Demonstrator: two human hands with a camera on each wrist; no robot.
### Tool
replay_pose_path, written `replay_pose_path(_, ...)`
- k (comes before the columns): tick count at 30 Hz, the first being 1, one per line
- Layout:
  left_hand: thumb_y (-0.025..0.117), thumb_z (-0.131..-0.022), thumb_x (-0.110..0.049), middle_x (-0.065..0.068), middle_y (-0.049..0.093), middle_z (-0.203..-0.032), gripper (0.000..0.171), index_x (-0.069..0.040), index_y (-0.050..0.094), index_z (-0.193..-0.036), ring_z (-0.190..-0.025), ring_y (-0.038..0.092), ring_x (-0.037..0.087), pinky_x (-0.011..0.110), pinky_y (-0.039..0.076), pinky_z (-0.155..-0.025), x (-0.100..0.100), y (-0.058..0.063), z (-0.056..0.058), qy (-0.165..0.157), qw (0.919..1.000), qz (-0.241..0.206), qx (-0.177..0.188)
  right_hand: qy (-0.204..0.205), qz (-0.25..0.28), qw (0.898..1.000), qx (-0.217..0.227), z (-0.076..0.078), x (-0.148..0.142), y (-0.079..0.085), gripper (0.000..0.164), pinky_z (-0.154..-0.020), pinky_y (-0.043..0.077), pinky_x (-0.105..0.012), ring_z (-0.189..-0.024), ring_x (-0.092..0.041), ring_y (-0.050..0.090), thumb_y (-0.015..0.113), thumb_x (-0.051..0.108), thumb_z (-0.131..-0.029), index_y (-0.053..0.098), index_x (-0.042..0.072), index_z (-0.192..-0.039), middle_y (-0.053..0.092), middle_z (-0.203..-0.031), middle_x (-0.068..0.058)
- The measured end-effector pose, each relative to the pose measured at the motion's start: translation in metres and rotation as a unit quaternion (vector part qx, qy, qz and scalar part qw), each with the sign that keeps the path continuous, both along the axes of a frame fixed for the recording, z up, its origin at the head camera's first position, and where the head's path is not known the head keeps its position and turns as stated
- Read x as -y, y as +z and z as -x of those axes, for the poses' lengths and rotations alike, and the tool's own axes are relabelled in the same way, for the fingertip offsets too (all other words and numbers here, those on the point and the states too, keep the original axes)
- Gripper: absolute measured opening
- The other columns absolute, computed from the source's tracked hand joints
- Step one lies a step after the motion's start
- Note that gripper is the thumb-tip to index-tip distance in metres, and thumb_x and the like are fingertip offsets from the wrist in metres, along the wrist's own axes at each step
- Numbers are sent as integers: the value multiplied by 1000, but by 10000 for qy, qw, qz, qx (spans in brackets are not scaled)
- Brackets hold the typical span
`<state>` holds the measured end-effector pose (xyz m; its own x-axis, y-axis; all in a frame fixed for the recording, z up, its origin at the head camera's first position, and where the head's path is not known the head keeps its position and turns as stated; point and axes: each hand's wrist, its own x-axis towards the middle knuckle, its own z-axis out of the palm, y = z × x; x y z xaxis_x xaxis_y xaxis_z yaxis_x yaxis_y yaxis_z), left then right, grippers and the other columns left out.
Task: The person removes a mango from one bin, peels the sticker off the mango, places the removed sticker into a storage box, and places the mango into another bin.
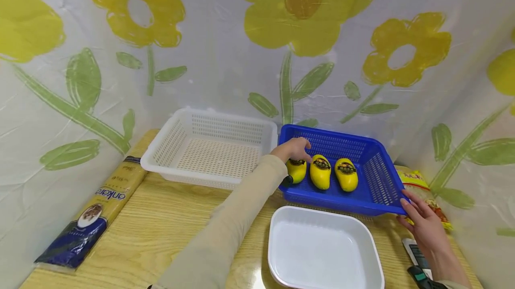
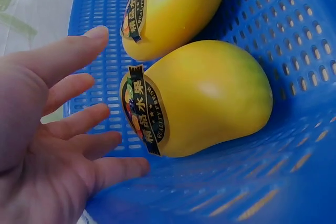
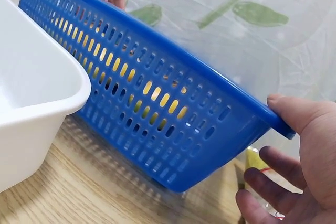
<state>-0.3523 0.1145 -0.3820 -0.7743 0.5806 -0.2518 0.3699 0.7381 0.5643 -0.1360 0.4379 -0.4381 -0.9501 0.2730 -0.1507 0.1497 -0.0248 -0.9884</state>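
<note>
Three yellow mangoes (image 1: 320, 178) with dark labels lie in a row in the blue basket (image 1: 368, 208). My left hand (image 1: 295, 149) is over the basket's left end, right above the leftmost mango. The left wrist view shows its fingers spread and loosely bent beside the labelled end of a mango (image 2: 220, 98), holding nothing. At the basket's front right corner, my right hand (image 1: 428, 224) holds the rim. Its thumb lies on the rim in the right wrist view, and the other fingers are bent below the corner.
A white slotted basket (image 1: 209, 180) stands left of the blue one. A white tub (image 1: 326, 246) is in front. At far left lies an ankara pasta packet (image 1: 92, 217). Behind my right hand are a yellow-and-red bag (image 1: 414, 179) and a dark-screened device (image 1: 418, 255).
</note>
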Motion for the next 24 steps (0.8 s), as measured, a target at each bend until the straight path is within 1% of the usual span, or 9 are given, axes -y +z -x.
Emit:
replay_pose_path(5,67,-95,-23,7,45,-148,56,-9,46,-145,-131,47,24,35,46,-100,-1,2,0,-25,9996,250,163,-9,-40,10000,18,2,-1,0,63,-73,56,-21,-87,2,63,63,34,-94,37,23,-151,58,-105,21)
replay_pose_path(7,67,-95,-20,8,44,-148,56,-8,46,-145,-130,48,24,35,47,-98,-1,2,0,-76,9992,314,243,4,-18,10000,-21,2,-1,0,60,-72,56,-21,-87,1,63,63,33,-95,40,25,-150,59,-105,22)
replay_pose_path(9,67,-94,-17,8,45,-148,55,-9,47,-145,-129,48,24,34,48,-97,-1,2,1,-42,9989,331,337,38,34,10000,-62,2,-1,0,57,-72,56,-21,-86,0,64,63,32,-95,43,26,-148,60,-104,22)
replay_pose_path(13,68,-93,-11,9,45,-148,55,-9,48,-144,-129,48,24,34,50,-94,-2,1,4,-82,9983,348,450,76,85,9999,-65,0,-2,0,54,-71,56,-21,-84,-2,65,62,30,-95,45,26,-146,62,-102,23)
replay_pose_path(15,68,-92,-9,8,46,-147,54,-9,49,-143,-128,49,24,33,51,-92,-3,0,3,-125,9983,385,430,72,39,10000,-46,0,-2,1,55,-71,56,-21,-84,-2,65,62,31,-95,44,25,-147,62,-102,23)
replay_pose_path(19,70,-90,-7,8,50,-144,52,-9,53,-140,-126,52,24,31,52,-91,-3,0,-1,-280,9980,504,267,45,-60,10000,-11,0,-2,2,56,-72,56,-21,-84,0,64,63,32,-95,43,25,-147,61,-102,23)
replay_pose_path(22,71,-90,-9,7,53,-141,51,-9,55,-139,-126,51,22,29,51,-91,-4,-1,-3,-384,9968,681,158,34,-90,10000,11,0,-2,2,55,-72,56,-21,-85,1,64,62,32,-95,44,25,-146,61,-102,23)
replay_pose_path(24,71,-90,-10,6,53,-140,52,-10,54,-139,-126,50,22,29,51,-92,-5,-2,-4,-417,9960,779,158,44,-109,9999,18,0,-2,1,55,-72,56,-20,-86,2,63,62,32,-95,43,24,-147,61,-101,24)
